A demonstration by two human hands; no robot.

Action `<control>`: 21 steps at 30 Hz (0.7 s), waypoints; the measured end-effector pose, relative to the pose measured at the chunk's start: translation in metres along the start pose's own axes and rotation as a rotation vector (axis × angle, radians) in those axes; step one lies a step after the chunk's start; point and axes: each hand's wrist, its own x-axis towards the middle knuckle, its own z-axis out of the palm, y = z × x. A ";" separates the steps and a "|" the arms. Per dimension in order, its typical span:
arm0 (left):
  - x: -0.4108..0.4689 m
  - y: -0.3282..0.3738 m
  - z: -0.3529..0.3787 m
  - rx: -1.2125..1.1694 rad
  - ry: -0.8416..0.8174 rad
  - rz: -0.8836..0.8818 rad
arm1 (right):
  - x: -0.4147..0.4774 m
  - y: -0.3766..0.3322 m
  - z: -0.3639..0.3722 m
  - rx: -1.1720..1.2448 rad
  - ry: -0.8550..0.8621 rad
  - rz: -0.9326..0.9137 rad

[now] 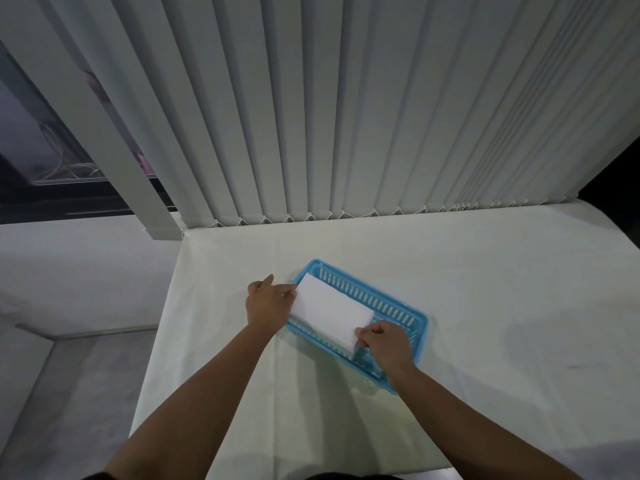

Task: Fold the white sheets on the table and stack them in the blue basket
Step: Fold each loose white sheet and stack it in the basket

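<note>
A folded white sheet (330, 310) lies inside the blue basket (394, 308), which sits slantwise on the table (485, 289). My left hand (267, 301) pinches the sheet's far left corner at the basket's left end. At the near right corner of the sheet my right hand (384, 342) grips the edge, covering part of the basket's near side. Whether other sheets lie under this one is hidden.
The table is covered with a pale cloth. Vertical blinds (346, 116) hang along its back edge. The table's left edge drops to a grey floor (69, 393), and a dark window (41, 150) shows at far left.
</note>
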 end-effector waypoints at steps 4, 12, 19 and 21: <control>0.002 0.002 0.004 -0.004 0.018 0.005 | 0.003 0.001 0.000 -0.063 0.010 -0.038; 0.000 -0.005 0.013 0.054 0.153 0.159 | 0.001 0.010 -0.004 -0.210 0.086 -0.260; -0.006 -0.003 0.022 0.370 -0.044 0.307 | 0.007 0.018 0.012 -0.946 -0.019 -0.531; -0.003 -0.006 0.024 0.404 -0.081 0.320 | 0.011 0.022 0.013 -1.005 -0.060 -0.536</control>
